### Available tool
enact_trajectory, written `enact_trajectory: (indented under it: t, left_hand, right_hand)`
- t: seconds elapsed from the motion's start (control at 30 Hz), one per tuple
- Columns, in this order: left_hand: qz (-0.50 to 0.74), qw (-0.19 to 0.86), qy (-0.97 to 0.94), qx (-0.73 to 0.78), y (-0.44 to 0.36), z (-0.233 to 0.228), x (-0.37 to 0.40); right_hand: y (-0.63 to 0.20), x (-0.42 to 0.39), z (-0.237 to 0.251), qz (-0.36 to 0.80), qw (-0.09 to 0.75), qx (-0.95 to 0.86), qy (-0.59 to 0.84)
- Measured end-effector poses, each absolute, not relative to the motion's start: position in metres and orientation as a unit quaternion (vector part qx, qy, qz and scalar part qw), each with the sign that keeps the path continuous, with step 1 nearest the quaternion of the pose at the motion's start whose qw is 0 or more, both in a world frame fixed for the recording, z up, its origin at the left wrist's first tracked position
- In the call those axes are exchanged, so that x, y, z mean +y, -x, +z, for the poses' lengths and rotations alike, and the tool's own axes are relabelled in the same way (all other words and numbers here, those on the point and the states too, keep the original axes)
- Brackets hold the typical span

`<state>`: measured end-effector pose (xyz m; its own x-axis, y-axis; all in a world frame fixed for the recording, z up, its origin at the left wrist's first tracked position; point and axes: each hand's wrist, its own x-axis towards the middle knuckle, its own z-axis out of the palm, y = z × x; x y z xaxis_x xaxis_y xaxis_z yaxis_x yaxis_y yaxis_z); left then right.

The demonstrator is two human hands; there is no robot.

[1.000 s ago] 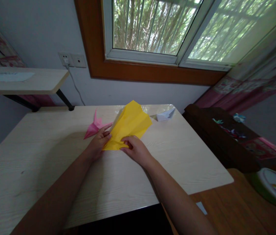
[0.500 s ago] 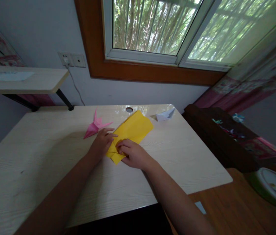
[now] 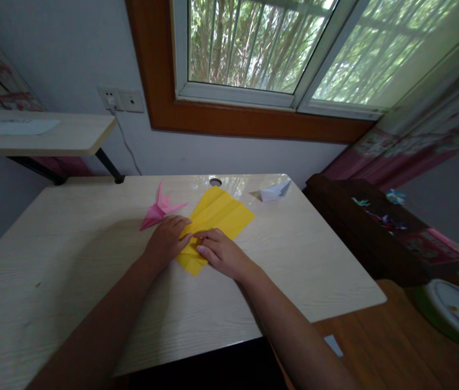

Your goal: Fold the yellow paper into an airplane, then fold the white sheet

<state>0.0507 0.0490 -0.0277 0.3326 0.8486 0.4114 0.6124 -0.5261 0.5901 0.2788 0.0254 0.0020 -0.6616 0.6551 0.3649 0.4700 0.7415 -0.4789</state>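
Now spread wider than half a second ago: yellow paper [image 3: 223,214] flat on bench [image 3: 70,260]. Left hand [image 3: 166,241] and right hand [image 3: 221,253] pressing open-fingered, gripping nothing, pinning near corner for creasing.

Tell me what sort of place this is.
Probably a room in a home, used for paper folding. A light wooden table stands under a window with patterned curtains. Both hands press a yellow paper, with a pink folded paper and a white one nearby.
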Motion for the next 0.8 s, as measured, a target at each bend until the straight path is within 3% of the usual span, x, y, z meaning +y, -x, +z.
enact_trajectory:
  t: [0.2,0.47,0.8]
  left_hand:
    - [0.367,0.196,-0.783,0.462,-0.052,-0.024,0.049]
    - [0.284,0.067,-0.828,0.479,-0.054,-0.016,0.045]
    - [0.346,0.076,-0.761,0.544,-0.05,-0.025,0.049]
  right_hand:
    - [-0.277,0.032,-0.01,0.159,0.257,-0.866,0.399]
    - [-0.277,0.03,-0.003,0.168,0.209,-0.861,0.433]
    - [-0.28,0.023,0.011,0.131,0.108,-0.857,0.487]
